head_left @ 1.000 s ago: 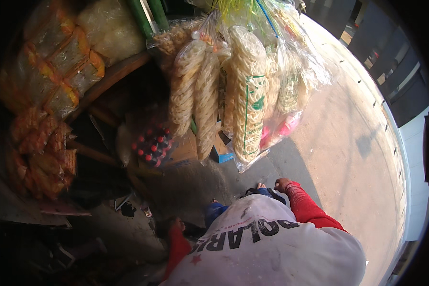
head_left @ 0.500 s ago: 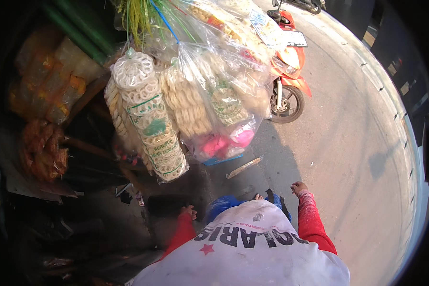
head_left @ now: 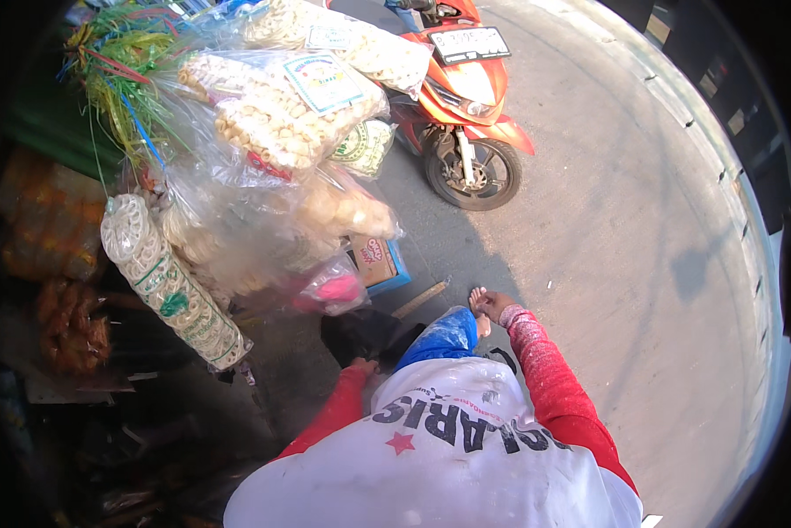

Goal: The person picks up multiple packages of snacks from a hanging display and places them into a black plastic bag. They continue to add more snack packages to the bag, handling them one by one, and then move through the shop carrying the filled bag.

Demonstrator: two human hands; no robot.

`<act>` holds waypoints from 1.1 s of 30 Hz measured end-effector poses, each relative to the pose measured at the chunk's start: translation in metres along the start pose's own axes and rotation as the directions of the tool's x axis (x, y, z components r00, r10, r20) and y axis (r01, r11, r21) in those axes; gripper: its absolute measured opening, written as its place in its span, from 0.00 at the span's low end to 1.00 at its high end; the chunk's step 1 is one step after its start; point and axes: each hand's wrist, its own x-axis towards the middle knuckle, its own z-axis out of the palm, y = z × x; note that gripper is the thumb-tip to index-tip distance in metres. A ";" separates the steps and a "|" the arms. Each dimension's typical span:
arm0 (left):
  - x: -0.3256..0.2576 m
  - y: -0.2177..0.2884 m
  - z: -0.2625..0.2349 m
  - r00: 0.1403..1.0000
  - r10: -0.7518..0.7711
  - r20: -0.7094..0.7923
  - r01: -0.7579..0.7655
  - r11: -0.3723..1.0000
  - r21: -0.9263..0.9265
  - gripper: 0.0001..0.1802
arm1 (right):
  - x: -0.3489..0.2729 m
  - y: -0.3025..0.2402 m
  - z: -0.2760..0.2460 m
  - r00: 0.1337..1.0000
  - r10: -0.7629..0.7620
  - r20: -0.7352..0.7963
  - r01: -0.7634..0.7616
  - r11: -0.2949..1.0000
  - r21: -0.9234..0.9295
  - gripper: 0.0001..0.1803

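My left hand [head_left: 365, 364], at the end of a red sleeve, hangs low beside my left leg with its fingers curled. A dark object [head_left: 360, 337] lies just ahead of it; whether the hand grips any of it is unclear. On the other side, my right hand [head_left: 498, 305] reaches forward in a red, white-dusted sleeve. Its fingers look loosely closed, with nothing visible in them. Just beyond, one bare foot [head_left: 477, 300] shows below my blue trousers [head_left: 439, 337]. Left of my hands hang clear bags of pale ring crackers [head_left: 174, 295] and a bulky bag of crackers [head_left: 268, 119].
An orange motorbike [head_left: 470, 97] stands ahead on the grey pavement [head_left: 607, 229]. Near my feet are a blue-edged carton [head_left: 380, 262] and a flat wooden strip [head_left: 420, 298]. Green and coloured plastic strings [head_left: 118, 70] top the bags. Darker wrapped goods [head_left: 70, 330] hang far left.
The hanging bags have shifted left in view, and the motorbike has moved left. My right hand has swung forward and left. More of the carton shows now.
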 end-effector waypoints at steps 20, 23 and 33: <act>-0.043 0.218 0.090 0.994 -0.109 -0.028 0.071 0.802 -0.593 0.13 | 0.194 -0.353 -0.401 0.641 -0.594 -0.487 0.753 0.611 0.246 0.18; -0.032 0.159 0.121 0.945 -0.298 0.131 0.301 0.645 -0.703 0.16 | 0.243 -0.434 -0.418 0.772 -0.590 -0.237 0.632 0.670 0.390 0.22; -0.109 0.237 0.280 0.812 -0.581 0.056 -0.014 -0.114 -0.993 0.13 | 0.359 -0.505 -0.373 0.734 -0.642 0.220 0.552 0.754 0.357 0.35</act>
